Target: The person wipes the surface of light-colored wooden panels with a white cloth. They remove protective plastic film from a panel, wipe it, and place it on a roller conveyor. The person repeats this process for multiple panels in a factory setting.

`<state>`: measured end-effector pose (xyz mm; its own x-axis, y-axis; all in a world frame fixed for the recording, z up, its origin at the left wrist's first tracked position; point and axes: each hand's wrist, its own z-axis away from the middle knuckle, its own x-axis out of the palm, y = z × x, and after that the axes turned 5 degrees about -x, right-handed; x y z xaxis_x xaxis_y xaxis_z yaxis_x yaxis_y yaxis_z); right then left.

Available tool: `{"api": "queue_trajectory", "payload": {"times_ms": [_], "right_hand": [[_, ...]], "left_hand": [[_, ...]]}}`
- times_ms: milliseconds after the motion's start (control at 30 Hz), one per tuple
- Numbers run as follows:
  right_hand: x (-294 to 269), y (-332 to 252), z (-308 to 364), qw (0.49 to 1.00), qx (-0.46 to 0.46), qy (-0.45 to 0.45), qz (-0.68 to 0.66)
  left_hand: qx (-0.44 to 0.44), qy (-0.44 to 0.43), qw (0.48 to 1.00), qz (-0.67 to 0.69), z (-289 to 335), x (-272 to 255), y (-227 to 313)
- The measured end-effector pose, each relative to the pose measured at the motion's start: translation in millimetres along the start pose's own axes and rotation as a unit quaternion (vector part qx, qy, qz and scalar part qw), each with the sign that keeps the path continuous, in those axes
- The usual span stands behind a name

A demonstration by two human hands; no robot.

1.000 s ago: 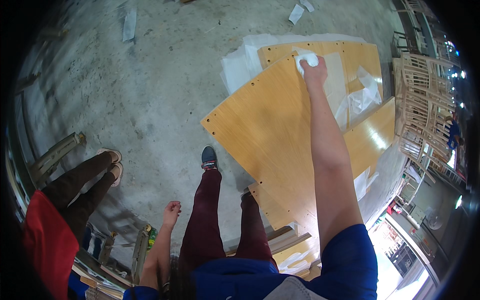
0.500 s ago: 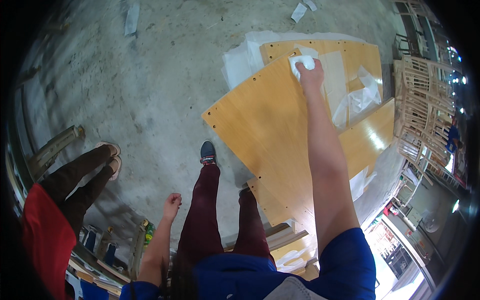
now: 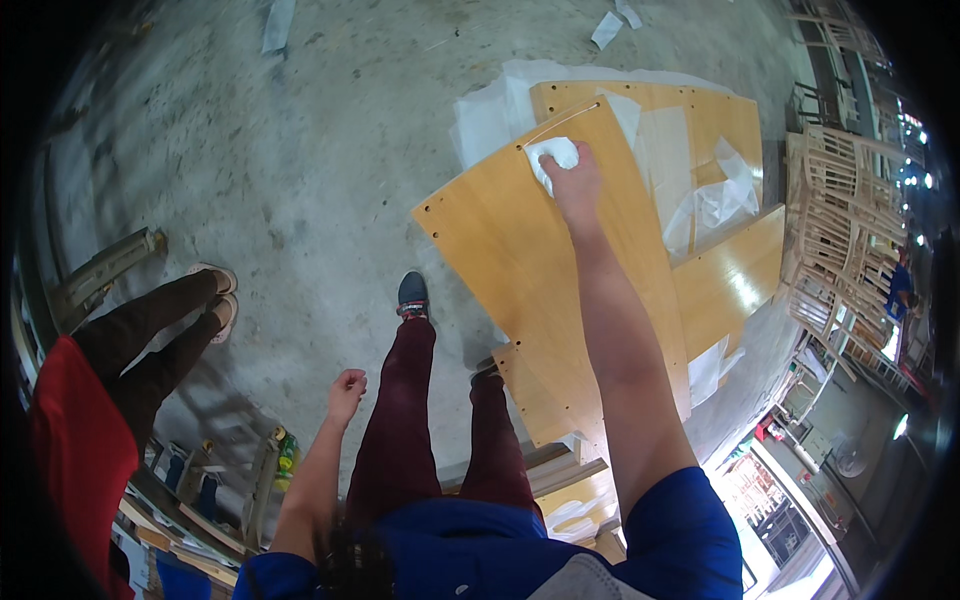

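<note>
My right hand presses a folded white cloth onto a large varnished wooden panel, close to its far edge. Small dark holes run along the panel's edges, and it lies on top of other wooden panels. My left hand hangs low beside my left leg, away from the panels. Its fingers are curled in, and nothing shows in them.
White wrapping sheets lie among the panels. Wooden chair frames stand at the right. At the left, a person in red stands by wooden rails. Paper scraps lie on the concrete floor.
My right hand has slid the cloth leftward along the panel's far edge, away from the corner. My left hand stays curled at my side, shifted slightly in view.
</note>
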<state>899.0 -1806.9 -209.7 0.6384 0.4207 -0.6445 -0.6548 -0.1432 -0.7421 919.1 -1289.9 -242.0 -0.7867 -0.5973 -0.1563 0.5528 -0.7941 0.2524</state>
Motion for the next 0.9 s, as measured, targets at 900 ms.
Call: {"api": "queue_trajectory", "payload": {"times_ms": [900], "right_hand": [[37, -20, 52, 0.999, -0.011, -0.036, -0.018]], "left_hand": [[0.029, -0.007, 0.999, 0.014, -2, -5, -28]]}}
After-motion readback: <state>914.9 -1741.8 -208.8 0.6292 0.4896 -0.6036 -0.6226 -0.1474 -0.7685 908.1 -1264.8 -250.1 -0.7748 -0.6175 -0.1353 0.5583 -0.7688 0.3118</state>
